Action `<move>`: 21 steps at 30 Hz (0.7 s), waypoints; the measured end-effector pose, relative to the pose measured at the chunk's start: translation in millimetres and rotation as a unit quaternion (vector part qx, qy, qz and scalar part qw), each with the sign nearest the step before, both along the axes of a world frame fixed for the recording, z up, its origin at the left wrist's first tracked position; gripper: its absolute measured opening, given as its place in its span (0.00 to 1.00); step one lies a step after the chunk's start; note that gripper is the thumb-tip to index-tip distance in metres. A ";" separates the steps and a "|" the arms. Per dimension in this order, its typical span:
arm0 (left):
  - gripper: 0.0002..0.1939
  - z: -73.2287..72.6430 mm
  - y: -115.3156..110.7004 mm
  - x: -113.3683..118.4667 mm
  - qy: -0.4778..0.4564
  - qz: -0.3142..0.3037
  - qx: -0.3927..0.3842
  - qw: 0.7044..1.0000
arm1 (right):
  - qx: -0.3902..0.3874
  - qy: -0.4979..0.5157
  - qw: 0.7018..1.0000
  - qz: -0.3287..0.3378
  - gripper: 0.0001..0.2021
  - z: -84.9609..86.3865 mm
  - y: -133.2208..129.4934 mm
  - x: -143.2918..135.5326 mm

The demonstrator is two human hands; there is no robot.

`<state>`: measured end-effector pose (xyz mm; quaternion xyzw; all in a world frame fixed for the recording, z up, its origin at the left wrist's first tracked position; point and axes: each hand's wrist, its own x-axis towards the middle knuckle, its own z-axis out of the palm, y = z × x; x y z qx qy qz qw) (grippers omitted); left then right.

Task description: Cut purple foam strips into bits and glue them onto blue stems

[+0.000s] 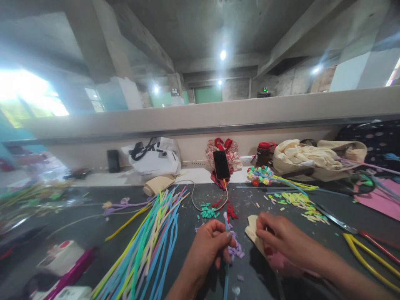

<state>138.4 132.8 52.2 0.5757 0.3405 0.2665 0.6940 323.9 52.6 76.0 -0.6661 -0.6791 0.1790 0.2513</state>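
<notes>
My left hand is closed, pinching a thin light-blue stem between thumb and fingers. The stem stands nearly upright in the view, with a pale whitish-lilac tip above the fingers. To the right, my right hand is closed in a pinch beside a cream, cloth-like piece. What those fingertips grip is too small or hidden to make out. Something pink shows beneath that hand. Small lilac pieces lie on the dark table behind and beside my left hand.
A bundle of long coloured stems lies at left. Teal pieces, red pieces and yellow pieces are scattered behind the hands. A phone leans at the back. Scissors and yellow-handled pliers lie at right.
</notes>
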 end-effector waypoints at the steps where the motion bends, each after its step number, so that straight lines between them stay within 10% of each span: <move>1: 0.08 0.0 0.0 0.1 -0.002 0.007 0.000 1.000 | 0.008 -0.001 1.000 -0.010 0.07 1.4 -1.6 4.5; 21: 0.12 2.9 -4.5 2.9 -0.012 0.042 -0.015 0.999 | 0.018 -0.061 0.995 -0.081 0.07 -18.0 -32.2 41.8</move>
